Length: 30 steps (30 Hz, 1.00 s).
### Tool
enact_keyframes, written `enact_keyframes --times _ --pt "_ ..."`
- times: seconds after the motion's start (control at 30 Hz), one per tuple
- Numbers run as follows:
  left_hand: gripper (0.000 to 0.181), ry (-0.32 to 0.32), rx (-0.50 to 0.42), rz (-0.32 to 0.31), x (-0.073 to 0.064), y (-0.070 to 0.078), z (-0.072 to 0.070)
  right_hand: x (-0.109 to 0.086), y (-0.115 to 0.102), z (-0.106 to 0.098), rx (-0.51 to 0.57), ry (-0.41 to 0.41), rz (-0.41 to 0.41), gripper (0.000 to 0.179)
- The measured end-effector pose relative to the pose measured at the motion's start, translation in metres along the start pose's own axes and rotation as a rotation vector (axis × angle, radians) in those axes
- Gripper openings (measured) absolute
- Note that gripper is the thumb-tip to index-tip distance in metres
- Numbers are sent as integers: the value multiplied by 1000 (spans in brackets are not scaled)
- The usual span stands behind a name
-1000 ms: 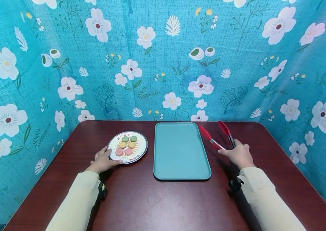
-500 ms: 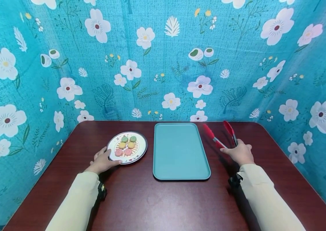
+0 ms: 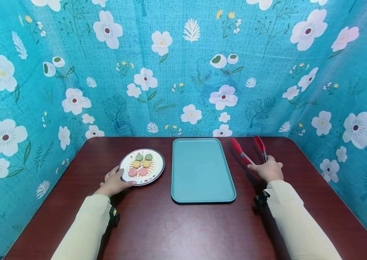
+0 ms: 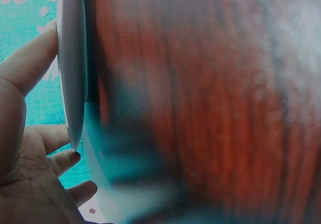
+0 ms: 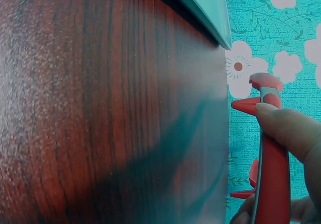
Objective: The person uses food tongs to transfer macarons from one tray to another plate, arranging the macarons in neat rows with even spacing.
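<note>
In the head view my left hand (image 3: 113, 182) holds the near-left rim of a round white plate (image 3: 159, 169), with the thumb along its front edge. Two green, two yellow and two pink macarons (image 3: 143, 172) sit on it in pairs. The left wrist view shows the plate (image 4: 71, 73) edge-on, thumb over its upper side and fingertips at the rim. My right hand (image 3: 269, 170) grips red-tipped tongs (image 3: 237, 146), their arms spread apart and pointing away from me. In the right wrist view my thumb presses the red handle of the tongs (image 5: 274, 169).
A teal rectangular tray (image 3: 202, 169) lies between the plate and the tongs on the dark reddish-brown table (image 3: 183, 231). Blue flowered cloth (image 3: 170, 72) hangs behind the table and along both sides.
The tongs have shifted a little to the right with my right hand, away from the tray, arms still spread. My left hand and the plate have kept their place.
</note>
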<state>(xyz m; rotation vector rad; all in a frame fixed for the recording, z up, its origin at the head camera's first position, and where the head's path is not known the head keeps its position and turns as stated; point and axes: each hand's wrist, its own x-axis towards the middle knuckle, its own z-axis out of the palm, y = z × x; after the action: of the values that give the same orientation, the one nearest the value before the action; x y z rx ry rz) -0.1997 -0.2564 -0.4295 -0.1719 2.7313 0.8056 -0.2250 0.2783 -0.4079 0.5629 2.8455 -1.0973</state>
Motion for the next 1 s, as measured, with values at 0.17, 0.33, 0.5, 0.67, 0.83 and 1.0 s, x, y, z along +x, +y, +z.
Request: enact_keyframes --times 0.17,0.33,0.5,0.67,0.83,1.0 --pt "98 -3 -6 -7 1 -1 0 3 1 2 1 1 -3 98" --pt "97 0 -5 -4 2 -2 1 3 2 3 1 -1 16 95" --pt "100 -1 -17 -9 3 -2 2 3 3 3 -5 3 27 92" --pt "102 0 -16 -3 3 -3 3 4 5 4 -21 0 29 92" --pt "99 -3 -8 -6 2 -2 2 6 8 5 -18 -11 39 92" --pt "97 -7 -4 -8 -1 1 0 9 10 6 -19 -18 41 94"
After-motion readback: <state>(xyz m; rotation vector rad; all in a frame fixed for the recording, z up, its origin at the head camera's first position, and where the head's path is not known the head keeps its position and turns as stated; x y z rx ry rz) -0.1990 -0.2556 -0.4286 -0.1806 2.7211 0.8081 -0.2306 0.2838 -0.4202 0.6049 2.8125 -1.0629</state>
